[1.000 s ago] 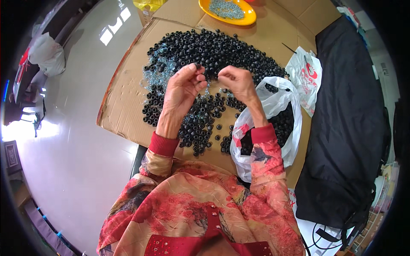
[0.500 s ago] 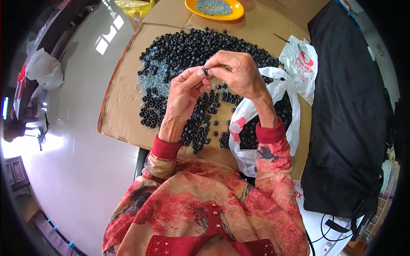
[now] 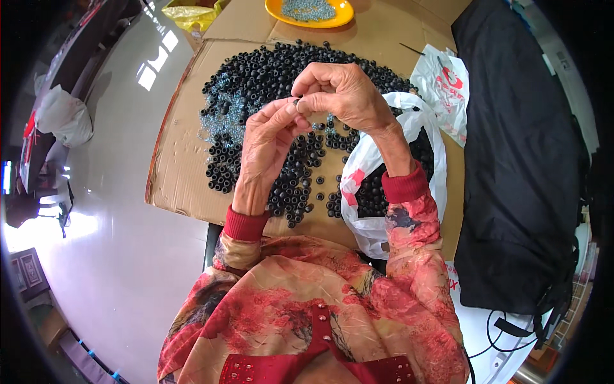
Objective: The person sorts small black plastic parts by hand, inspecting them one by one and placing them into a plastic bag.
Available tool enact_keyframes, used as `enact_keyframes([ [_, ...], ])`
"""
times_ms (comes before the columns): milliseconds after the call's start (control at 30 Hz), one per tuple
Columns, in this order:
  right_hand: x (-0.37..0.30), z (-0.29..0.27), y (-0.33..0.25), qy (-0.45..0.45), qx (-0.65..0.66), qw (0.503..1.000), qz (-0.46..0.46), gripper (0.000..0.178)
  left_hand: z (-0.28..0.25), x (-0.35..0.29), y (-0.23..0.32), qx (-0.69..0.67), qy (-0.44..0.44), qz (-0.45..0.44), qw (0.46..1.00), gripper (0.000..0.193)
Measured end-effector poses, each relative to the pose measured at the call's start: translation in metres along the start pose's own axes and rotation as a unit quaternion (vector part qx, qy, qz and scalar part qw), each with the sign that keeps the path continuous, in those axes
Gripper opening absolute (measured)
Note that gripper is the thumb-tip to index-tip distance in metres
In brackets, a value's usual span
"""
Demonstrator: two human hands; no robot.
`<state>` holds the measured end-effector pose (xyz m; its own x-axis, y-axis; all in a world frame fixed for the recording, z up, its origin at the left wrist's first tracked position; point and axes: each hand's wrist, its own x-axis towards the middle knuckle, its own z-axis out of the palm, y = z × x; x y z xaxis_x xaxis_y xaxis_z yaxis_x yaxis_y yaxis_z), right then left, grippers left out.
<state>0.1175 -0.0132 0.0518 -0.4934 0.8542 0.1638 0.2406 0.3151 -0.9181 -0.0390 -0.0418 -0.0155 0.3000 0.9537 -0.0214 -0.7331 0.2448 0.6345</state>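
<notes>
piece (image 3: 297,102), small and dark, upper centre of frame, pinched in left hand (image 3: 267,137). right hand (image 3: 348,96) curled, thumb at the piece; whether it grips, can't tell. black beads (image 3: 268,67) spread across frame centre. orange plate (image 3: 313,24) at top.

Not much lettering around here tbh. The flat white plastic bag (image 3: 438,105) up right has a roundish red logo (image 3: 451,77) with a row of red characters below, too small for me to make out. The open white carrier bag (image 3: 369,235) has some red print (image 3: 352,182), but it's all crumpled. Then there's a bit of bold red lettering (image 3: 452,279) on something white beside the patterned sleeve (image 3: 416,246), partly hidden.
</notes>
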Motion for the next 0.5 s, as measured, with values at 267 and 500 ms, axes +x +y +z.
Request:
enact_keyframes([
  [267,-0.013,0.004,0.014,0.077,0.122,0.99,-0.008,0.011,0.012,-0.006,-0.001,-0.102,-0.042,0.0,0.994,0.018],
  [500,-0.086,0.037,0.068,-0.031,-0.118,0.99,0.066,0.008,-0.021,-0.017,0.0,-0.118,0.031,0.002,0.993,0.018],
])
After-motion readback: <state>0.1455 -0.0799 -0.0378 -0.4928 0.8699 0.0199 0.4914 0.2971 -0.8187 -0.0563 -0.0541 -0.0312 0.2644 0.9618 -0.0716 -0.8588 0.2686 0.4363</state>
